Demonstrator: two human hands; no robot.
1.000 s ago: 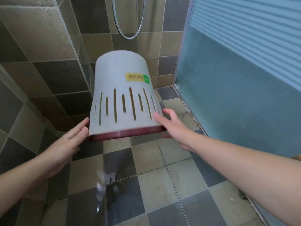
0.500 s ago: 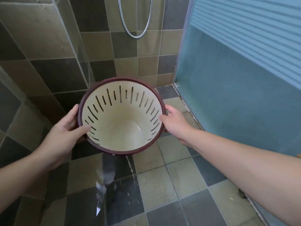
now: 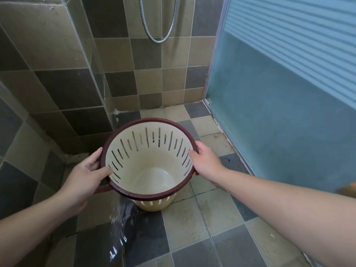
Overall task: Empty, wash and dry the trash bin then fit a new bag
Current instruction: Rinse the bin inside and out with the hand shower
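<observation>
Trash bin (image 3: 148, 162) hangs upright just above the wet floor (image 3: 192, 224), below the shower hose (image 3: 159, 26); your left hand (image 3: 84, 176) and right hand (image 3: 206, 162) clamp its maroon rim. Tip out leftover water before drying.

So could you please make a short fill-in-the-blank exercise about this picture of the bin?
1. Both hands (left hand, right hand) hold the trash bin by its dark red ____.
2. The bin's opening faces ____.
3. The upper wall of the bin has narrow ____.
4. A metal shower hose hangs on the ____ wall.

Missing words: rim; up; slots; tiled
</observation>
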